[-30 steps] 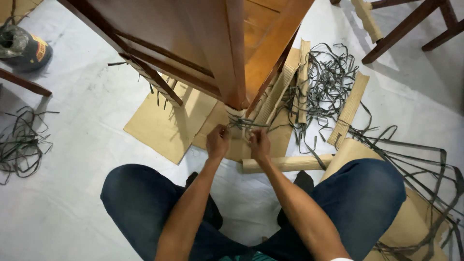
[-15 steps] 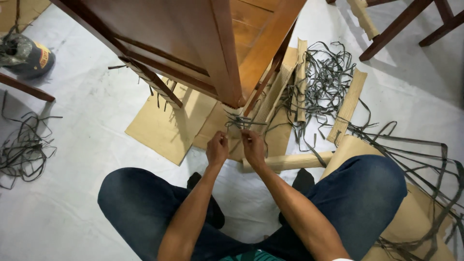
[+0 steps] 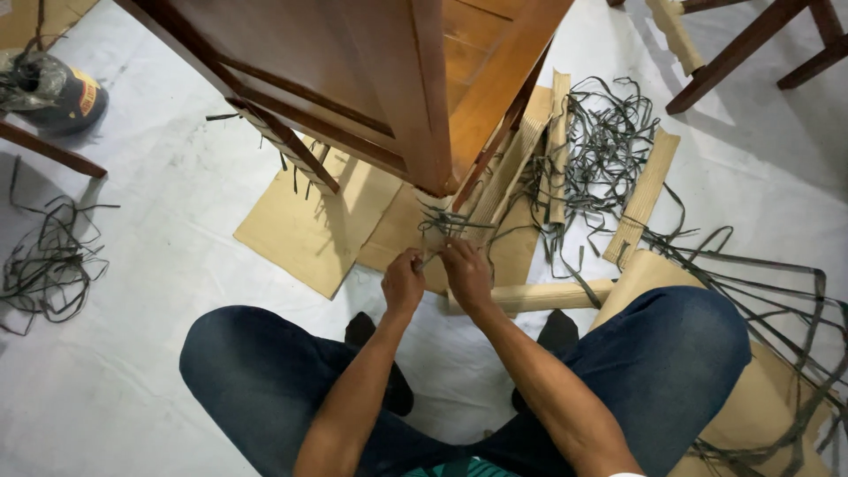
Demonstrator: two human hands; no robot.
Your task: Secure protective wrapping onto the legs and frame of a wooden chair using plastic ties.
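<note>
I sit cross-legged on the floor before a brown wooden furniture frame point(image 3: 389, 88). My left hand point(image 3: 402, 284) and my right hand point(image 3: 466, 272) are close together just below the frame's leg. Both pinch dark green flat strips point(image 3: 442, 223) that are wrapped around paper-covered wood at the leg's foot. A strip end runs between the two hands.
Brown cardboard sheets point(image 3: 305, 230) lie under the frame. A tangle of dark strips point(image 3: 601, 150) lies to the right, another bundle point(image 3: 49, 265) at the far left. A paper-wrapped bar point(image 3: 539, 296) lies by my right knee. A dark container point(image 3: 53, 88) stands top left; chair legs point(image 3: 733, 53) top right.
My hands have stayed together at the leg's foot, working the strip with small motions; the view has shifted slightly.
</note>
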